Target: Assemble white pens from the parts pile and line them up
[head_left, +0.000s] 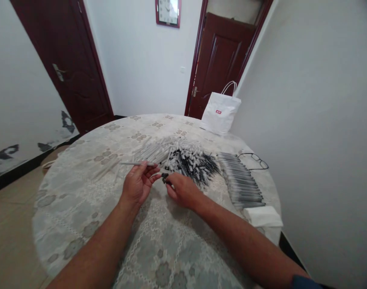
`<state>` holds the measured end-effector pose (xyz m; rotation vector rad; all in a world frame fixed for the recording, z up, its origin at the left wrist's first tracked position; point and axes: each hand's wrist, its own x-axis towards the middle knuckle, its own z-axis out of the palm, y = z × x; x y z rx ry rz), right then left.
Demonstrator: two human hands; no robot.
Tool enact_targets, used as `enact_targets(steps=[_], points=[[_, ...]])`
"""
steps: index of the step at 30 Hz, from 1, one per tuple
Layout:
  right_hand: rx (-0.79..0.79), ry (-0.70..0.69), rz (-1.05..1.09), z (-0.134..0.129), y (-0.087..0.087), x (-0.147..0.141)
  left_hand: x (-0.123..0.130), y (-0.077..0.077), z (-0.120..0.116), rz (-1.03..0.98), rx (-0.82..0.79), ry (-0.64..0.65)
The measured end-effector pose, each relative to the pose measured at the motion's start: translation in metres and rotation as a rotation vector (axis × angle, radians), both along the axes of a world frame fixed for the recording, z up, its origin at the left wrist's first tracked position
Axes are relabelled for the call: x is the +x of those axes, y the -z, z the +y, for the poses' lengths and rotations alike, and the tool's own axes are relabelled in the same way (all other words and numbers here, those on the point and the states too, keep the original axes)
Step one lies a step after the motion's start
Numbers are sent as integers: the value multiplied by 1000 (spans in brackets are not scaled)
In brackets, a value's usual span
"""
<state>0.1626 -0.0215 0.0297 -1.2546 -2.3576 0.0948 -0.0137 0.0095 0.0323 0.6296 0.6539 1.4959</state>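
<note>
My left hand [137, 182] is closed on a slim grey pen [129, 163] that points left across the fingertips. My right hand [182, 189], back upward, pinches a few small black pieces [164, 176] close to the left fingertips; their exact kind is too small to make out. Just beyond both hands lies a heap of clear pen barrels [155, 149]. It merges on the right with a pile of black pen refills with whitish ends [198, 166]. A few loose clear tubes [103, 168] lie left of my left hand.
A neat row of grey pens [242, 180] lies on the right, with eyeglasses [255, 160] behind and a white tissue pack [263, 216] in front. A white paper bag [221, 113] stands at the back of the round table, whose patterned cloth [162, 249] covers it.
</note>
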Motion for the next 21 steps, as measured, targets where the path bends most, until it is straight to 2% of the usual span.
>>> enact_targets(steps=[4,7,10,14,17,21], points=[[-106,101,449,-9,-2,43,22,-10,-9,126,-35,55],[-264,180,775,-6,6,66,39,-17,-12,182,-73,114],[-386,196,1001,0,15,79,55,-15,-12,149,-102,132],[-441,160,1118,0,26,84,70,0,-11,91,-122,127],[-467,144,1106,-4,33,82,77,13,-13,90,-98,151],[-461,156,1062,-8,39,76,80,21,-20,123,-48,204]])
